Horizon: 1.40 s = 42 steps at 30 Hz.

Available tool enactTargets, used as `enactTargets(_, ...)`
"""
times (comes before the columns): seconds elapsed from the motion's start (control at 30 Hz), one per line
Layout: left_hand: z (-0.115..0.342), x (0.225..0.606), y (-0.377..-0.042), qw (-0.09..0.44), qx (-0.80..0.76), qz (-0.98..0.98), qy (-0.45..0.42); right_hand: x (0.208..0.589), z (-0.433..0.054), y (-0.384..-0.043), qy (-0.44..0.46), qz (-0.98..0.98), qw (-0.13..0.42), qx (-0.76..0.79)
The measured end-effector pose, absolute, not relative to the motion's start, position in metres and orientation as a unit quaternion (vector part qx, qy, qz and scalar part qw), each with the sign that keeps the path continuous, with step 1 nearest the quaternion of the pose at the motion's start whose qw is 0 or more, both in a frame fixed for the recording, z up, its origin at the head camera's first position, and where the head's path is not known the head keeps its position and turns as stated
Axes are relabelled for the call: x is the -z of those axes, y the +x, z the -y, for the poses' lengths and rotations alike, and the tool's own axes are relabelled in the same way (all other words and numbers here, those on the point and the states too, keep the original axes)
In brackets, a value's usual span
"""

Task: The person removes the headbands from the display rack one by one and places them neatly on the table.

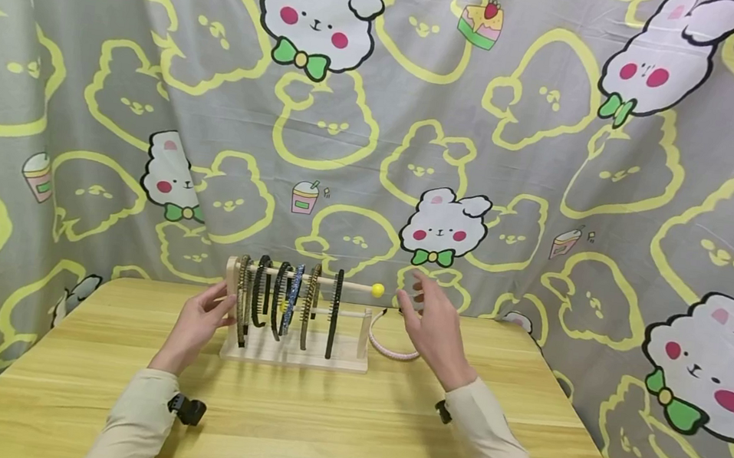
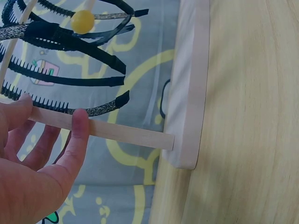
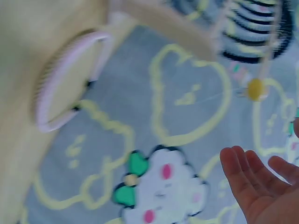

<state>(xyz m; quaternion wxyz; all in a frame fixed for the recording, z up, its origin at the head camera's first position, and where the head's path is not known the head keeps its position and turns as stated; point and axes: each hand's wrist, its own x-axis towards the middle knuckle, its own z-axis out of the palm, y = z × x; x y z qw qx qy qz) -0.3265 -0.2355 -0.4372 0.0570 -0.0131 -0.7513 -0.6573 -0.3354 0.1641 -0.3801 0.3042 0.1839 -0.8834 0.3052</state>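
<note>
On the worktop [image 1: 286,419], a headband rack [image 1: 294,357] stood pinched at its left post [image 2: 126,134] by the left hand [image 1: 198,321], likely for steadiness, the right hand [image 1: 434,332] loosely extended and empty beside the yellow knob [image 1: 377,290].

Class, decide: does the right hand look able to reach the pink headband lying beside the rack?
Probably yes: the right hand is empty and close to the pink headband, and nothing visible blocks the way.
</note>
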Motion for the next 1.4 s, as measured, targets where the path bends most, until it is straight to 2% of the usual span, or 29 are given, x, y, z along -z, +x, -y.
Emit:
enactTargets(0.23,0.237,0.437,-0.326,0.056,0.653,0.755,-0.013,0.355,-0.122,-0.319,0.221,0.864,0.29,-0.346)
enactTargets(0.4,0.238,0.439,-0.328,0.05,0.661,0.749,-0.011,0.356,-0.094,-0.318,0.231,0.865,0.268,-0.356)
enactTargets(0.63,0.237,0.439,-0.328,0.05,0.662,0.748,-0.011,0.364,-0.069,-0.321,0.197,0.876,0.251,-0.361)
enactTargets(1.07,0.237,0.437,-0.326,0.057,0.661,0.748,-0.012,0.372,-0.061,-0.324,0.171,0.878,0.227,-0.385)
enactTargets(1.4,0.236,0.436,-0.326,0.052,0.666,0.744,-0.01,0.359,-0.075,-0.323,0.151,0.856,0.239,-0.433)
